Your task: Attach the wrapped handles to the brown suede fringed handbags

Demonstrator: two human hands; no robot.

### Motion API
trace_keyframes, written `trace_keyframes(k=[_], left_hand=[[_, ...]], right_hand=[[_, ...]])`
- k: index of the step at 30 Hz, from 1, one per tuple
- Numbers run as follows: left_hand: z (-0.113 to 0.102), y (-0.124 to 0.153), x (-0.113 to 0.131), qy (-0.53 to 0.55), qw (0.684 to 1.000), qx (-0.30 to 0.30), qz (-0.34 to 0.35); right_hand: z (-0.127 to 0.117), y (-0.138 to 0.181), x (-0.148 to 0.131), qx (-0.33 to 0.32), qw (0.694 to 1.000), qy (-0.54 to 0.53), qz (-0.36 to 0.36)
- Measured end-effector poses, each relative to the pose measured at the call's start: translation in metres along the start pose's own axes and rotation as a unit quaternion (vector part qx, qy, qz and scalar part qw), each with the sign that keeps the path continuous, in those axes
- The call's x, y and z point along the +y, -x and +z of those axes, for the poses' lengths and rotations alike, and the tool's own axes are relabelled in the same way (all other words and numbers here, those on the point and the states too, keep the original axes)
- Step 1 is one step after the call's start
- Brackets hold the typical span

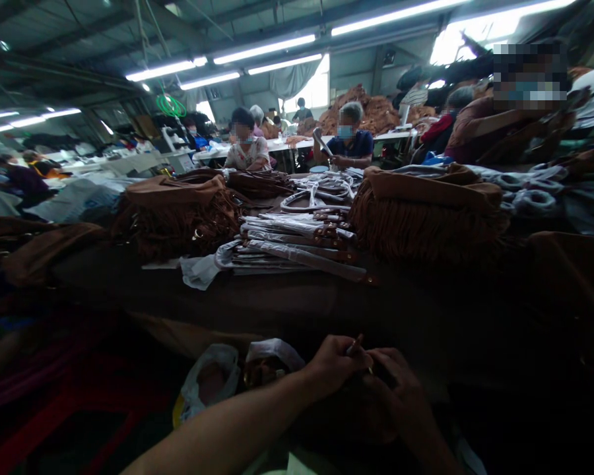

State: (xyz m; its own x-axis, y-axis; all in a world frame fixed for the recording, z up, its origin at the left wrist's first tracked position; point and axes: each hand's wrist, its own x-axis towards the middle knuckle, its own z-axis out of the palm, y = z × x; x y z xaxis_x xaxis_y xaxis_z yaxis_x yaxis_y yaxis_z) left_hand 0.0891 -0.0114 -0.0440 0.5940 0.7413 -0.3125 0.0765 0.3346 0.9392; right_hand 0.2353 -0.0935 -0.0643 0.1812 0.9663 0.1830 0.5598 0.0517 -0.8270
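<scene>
Low in the middle, my left hand (337,359) is closed with fingers curled round a small brown strap (357,343), whose tip sticks up past the thumb. My right hand (398,379) meets it from the right, fingers bent and pinched together; a small pale glint shows between the two hands. What the right fingers grip is too dark to make out. Left of my forearm stand two plastic-lined containers: a white bag (198,382) and another bag (277,349) with brown pieces inside.
On the dark table lies a pile of plastic-wrapped bag handles (297,254). Brown fringed stacks flank it, one at left (178,191) and one at right (428,188). Across the table sit several people, including a masked person (351,142). A red stool (79,402) is at lower left.
</scene>
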Motion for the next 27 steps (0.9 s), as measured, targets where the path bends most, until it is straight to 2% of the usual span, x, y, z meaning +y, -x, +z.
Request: trace_keyframes(k=[4,7,11,16,18,21,27], left_hand=[[0.0,0.004,-0.003,0.023,0.999,-0.015,0.021],[0.0,0.003,0.0,0.042,0.999,-0.017,0.016],[-0.002,-0.001,0.009,0.079,0.997,0.011,-0.021],[-0.004,0.001,0.013,0.122,0.992,-0.011,-0.032],[-0.005,0.005,0.012,0.141,0.989,-0.035,-0.027],[-0.005,0.01,0.01,0.152,0.987,-0.047,-0.012],[0.001,0.014,0.011,0.149,0.988,0.003,0.041]], right_hand=[[0.004,-0.001,0.0,0.015,1.0,0.005,0.008],[0.002,-0.001,0.001,0.013,1.0,0.014,-0.015],[-0.009,-0.009,0.001,-0.027,0.996,0.029,-0.084],[-0.022,-0.023,-0.005,-0.077,0.985,0.075,-0.135],[-0.023,-0.025,-0.011,-0.086,0.984,0.087,-0.133],[-0.02,-0.024,-0.017,-0.067,0.987,0.085,-0.115],[-0.01,-0.021,-0.011,-0.012,0.996,0.054,-0.077]])
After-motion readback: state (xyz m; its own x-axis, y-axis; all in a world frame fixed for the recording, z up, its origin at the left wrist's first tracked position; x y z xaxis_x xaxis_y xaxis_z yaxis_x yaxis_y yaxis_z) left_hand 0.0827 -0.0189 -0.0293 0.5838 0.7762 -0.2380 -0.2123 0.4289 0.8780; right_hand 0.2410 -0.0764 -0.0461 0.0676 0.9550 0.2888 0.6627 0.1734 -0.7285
